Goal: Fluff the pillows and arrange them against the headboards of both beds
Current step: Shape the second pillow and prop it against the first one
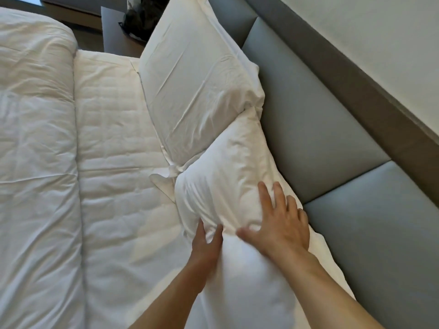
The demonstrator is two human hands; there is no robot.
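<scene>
Nearest the camera, two bare forearms reach in from the bottom edge onto a white pillow (228, 186) that lies against the grey padded headboard (308, 119). The left hand (206, 243) pinches a fold of the pillowcase on the side of the pillow facing the mattress, thumb and fingers closed on the cloth. The right hand (282, 224) lies flat on top of the same pillow with its fingers spread wide, holding nothing, its little finger close to the headboard. This hand is a little blurred.

Just beyond, a second pillow (197, 86) leans against the headboard, its lower corner overlapping the top end of the first pillow. Both rest on the quilted white mattress cover (114, 129).

To the left, a rumpled white duvet (35, 138) is folded back in a thick roll along the bed.

At the far end, past the bed, something dark (140, 20) sits beside a brown surface; I cannot tell what it is.
</scene>
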